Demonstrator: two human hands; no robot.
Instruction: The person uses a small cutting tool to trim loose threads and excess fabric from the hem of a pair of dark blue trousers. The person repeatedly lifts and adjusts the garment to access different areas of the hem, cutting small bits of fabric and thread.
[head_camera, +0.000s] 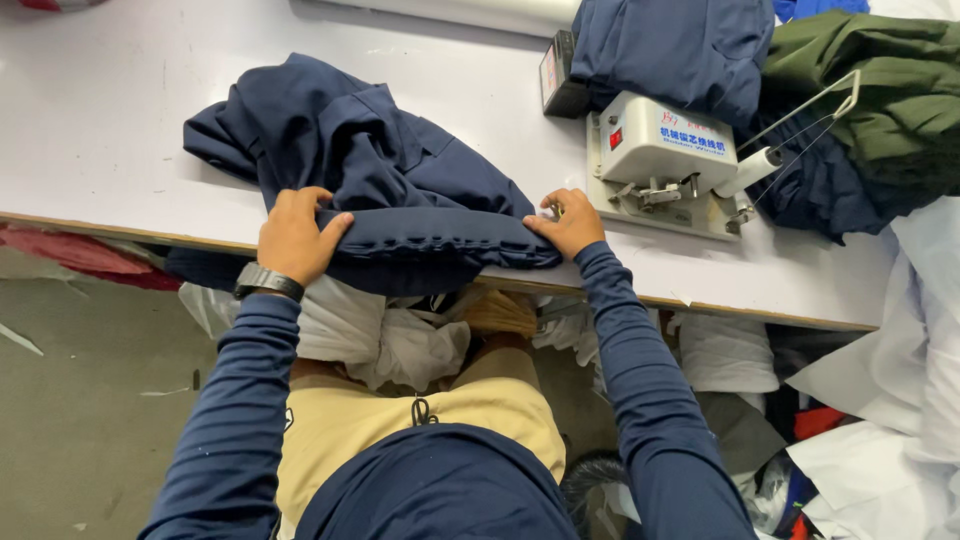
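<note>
A crumpled navy-blue garment (360, 160) lies on the white table (90, 120), its gathered elastic band stretched along the table's near edge. My left hand (295, 235), with a black watch on the wrist, grips the left end of that band. My right hand (568, 222) pinches the band's right end, right beside a small white benchtop machine (665, 160). Both arms are in navy sleeves.
A thin wire frame and a white spool stick out of the machine's right side (760, 165). Navy (670, 50) and dark green (890, 90) garments are piled at the back right. White cloth and bags (400, 340) hang below the table edge, more at the right (900, 400).
</note>
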